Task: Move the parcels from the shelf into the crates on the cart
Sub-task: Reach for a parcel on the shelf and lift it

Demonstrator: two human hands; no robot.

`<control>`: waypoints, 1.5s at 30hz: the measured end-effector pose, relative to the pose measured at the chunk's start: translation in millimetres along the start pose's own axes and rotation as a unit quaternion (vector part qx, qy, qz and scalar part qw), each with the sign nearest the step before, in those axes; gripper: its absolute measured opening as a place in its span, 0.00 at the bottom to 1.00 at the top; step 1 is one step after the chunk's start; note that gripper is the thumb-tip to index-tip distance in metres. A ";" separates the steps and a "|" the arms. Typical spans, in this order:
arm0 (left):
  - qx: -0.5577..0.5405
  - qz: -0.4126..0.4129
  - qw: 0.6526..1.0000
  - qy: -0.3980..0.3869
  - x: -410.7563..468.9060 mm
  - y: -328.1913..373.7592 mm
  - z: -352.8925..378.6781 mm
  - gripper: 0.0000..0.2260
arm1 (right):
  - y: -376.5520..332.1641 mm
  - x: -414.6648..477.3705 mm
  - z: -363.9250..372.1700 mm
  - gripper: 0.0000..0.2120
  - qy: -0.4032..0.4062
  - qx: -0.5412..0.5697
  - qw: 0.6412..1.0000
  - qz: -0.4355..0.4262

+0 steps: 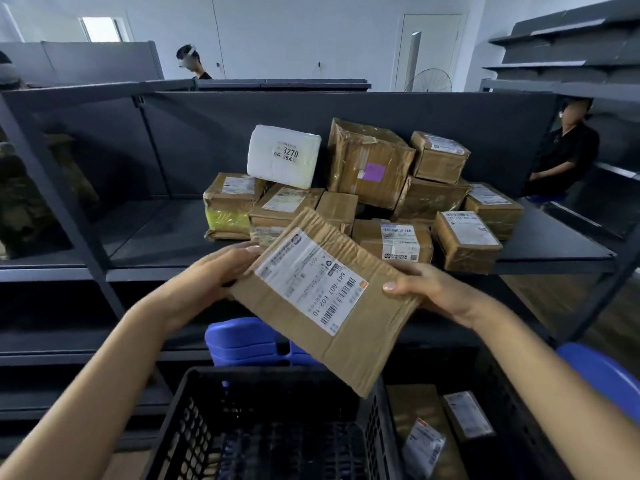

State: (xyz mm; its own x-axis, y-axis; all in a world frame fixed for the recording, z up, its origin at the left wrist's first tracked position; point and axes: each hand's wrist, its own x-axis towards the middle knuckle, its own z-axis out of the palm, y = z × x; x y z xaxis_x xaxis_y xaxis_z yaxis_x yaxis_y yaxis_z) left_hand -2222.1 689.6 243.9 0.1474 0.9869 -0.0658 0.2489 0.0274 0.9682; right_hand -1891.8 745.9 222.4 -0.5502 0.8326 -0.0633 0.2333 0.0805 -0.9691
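L hand (pixel 221 271) & R hand (pixel 433 292) each clamp an opposite edge of the flat cardboard mailer (pixel 291 317), label up, prob. to read it. Mailer hangs tilted above the black crate (pixel 242 374), ready to drop in. Parcel pile (pixel 367 161) waits on the shelf (pixel 166 230) beyond the crate.

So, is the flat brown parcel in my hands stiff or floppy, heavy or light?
Probably fairly stiff: the flat brown parcel looks flat, held only at two edges by the left hand and right hand. Likely light, being thin. Its creases suggest it could bend.
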 end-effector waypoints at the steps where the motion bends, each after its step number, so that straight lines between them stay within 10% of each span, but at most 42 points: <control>1: -0.002 -0.022 0.998 -0.058 3.3 -0.6 -1.7 0.25 | -7.0 2.6 -4.7 0.32 -0.018 -0.022 1.000 0.003; 8: -0.131 -0.060 0.989 -0.044 16.1 -27.9 14.5 0.24 | -45.5 25.3 -25.0 0.26 -0.082 -0.139 0.986 0.036; 12: -0.197 -0.039 0.979 0.030 15.8 -47.8 32.7 0.22 | -39.5 27.9 -26.0 0.27 0.020 -0.119 0.993 0.003; 17: -0.342 -0.012 0.931 0.130 8.5 -65.2 67.7 0.17 | 8.3 19.1 10.6 0.39 0.242 0.142 0.959 -0.043; 24: -0.430 0.003 0.878 0.210 -4.3 -71.2 128.7 0.25 | 51.4 23.3 98.7 0.47 0.213 0.356 0.910 -0.014; 33: -0.343 0.047 0.910 0.230 -21.5 -80.5 119.6 0.42 | 32.0 14.2 70.1 0.34 0.194 0.183 0.963 -0.049; 39: -0.280 0.085 0.952 0.084 -25.9 -63.2 98.6 0.34 | 7.8 6.7 52.7 0.35 0.112 0.115 0.985 -0.066; 45: -0.323 0.113 0.930 0.134 -27.5 -57.6 110.7 0.21 | 1.3 -1.8 52.9 0.29 0.129 0.113 0.979 -0.108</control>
State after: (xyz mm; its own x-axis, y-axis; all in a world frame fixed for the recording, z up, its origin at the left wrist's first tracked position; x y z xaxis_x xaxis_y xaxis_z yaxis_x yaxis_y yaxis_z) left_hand -2134.5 643.3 163.2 -0.1395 0.9809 0.1354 -0.3995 -0.1809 0.8987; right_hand -1933.0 715.5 208.6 -0.3397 0.9225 0.1834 -0.0659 0.1711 -0.9830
